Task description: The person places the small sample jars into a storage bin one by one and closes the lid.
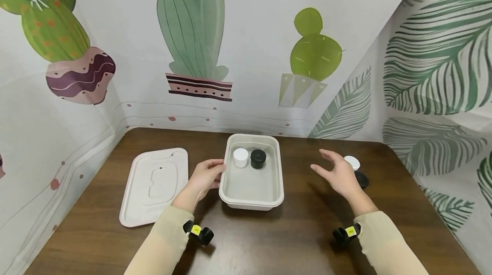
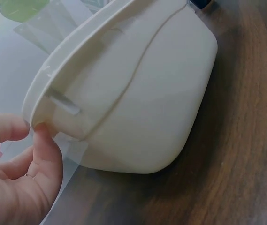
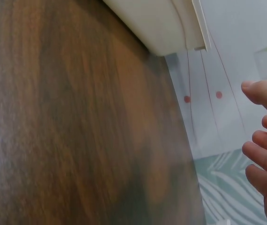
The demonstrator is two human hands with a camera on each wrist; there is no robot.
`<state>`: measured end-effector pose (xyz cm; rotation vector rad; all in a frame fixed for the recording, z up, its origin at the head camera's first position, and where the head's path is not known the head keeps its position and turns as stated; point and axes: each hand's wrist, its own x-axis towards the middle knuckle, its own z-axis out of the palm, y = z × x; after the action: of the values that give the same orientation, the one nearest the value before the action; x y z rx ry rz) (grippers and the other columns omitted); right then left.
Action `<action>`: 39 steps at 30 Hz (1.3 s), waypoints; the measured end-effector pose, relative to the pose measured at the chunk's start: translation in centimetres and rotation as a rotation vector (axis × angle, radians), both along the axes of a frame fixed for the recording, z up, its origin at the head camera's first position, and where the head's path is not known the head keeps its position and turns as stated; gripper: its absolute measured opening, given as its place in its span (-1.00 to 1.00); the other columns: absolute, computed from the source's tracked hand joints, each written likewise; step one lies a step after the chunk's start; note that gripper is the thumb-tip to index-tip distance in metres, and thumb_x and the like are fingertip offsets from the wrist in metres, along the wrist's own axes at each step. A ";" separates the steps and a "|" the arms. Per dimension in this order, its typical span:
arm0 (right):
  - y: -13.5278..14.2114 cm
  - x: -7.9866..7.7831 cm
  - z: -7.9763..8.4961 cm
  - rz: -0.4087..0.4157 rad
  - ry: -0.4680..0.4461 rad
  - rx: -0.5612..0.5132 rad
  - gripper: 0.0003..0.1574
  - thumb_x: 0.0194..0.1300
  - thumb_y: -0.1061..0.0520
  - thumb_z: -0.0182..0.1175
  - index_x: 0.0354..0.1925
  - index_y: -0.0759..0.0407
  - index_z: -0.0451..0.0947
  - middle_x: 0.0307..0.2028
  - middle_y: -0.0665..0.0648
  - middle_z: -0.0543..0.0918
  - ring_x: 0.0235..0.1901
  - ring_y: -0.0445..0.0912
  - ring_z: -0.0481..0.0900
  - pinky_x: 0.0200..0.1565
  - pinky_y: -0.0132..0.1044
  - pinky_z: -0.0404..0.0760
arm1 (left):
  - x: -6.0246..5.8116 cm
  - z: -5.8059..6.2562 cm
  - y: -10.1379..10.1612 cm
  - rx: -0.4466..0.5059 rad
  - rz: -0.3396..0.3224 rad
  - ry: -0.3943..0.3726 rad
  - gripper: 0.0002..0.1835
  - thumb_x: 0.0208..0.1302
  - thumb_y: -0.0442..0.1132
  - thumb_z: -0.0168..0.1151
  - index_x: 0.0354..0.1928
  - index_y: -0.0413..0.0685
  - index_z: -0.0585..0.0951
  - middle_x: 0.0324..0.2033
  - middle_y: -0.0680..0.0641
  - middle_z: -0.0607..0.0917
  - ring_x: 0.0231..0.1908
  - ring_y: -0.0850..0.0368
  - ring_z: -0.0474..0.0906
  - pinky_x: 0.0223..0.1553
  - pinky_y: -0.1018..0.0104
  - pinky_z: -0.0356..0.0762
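Left hand (image 1: 203, 177): fingers pinch the pale bin (image 1: 251, 187) by its left rim, mid-frame; we judge a level hold best for the white pot (image 1: 240, 158) and black pot (image 1: 258, 159) inside. Right hand (image 1: 340, 175), right of frame: fingers wide, unladen. We log the bin's opening upward, long axis running up the frame.
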<state>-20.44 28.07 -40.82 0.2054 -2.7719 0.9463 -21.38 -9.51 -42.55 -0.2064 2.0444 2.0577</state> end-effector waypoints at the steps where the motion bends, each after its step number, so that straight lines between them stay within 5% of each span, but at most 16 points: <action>1: 0.2 0.1 0.0 -0.005 -0.007 -0.002 -0.17 0.20 -0.12 0.27 0.26 0.33 0.31 0.16 0.42 0.47 0.15 0.29 0.43 0.12 0.19 0.41 | 0.1 0.0 -0.1 0.007 0.001 0.000 -0.59 0.28 -0.28 0.15 0.14 -0.31 0.47 -0.15 -0.24 0.62 -0.38 0.11 0.62 -0.45 0.34 0.59; 33: 3.8 0.6 0.1 -0.162 0.040 0.020 -0.18 0.21 -0.10 0.25 0.27 0.34 0.29 0.18 0.51 0.39 0.13 0.35 0.36 0.06 0.23 0.33 | 1.4 -0.6 -0.7 0.063 -0.058 0.024 -0.53 0.21 -0.31 0.19 0.15 -0.34 0.42 -0.21 -0.12 0.67 -0.35 0.08 0.63 -0.39 0.31 0.59; 39: 4.8 0.6 0.0 -0.195 0.001 0.011 -0.12 0.22 -0.14 0.23 0.33 0.29 0.22 0.22 0.52 0.31 0.05 0.36 0.37 -0.06 0.23 0.39 | 1.3 -0.7 -0.7 0.067 -0.050 0.033 -0.56 0.22 -0.31 0.19 0.13 -0.33 0.43 -0.12 -0.25 0.66 -0.32 0.04 0.65 -0.38 0.27 0.61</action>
<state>-19.79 32.84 -40.87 -0.0628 -2.7348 0.8807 -20.04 -10.24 -43.27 -0.1086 1.9750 2.1089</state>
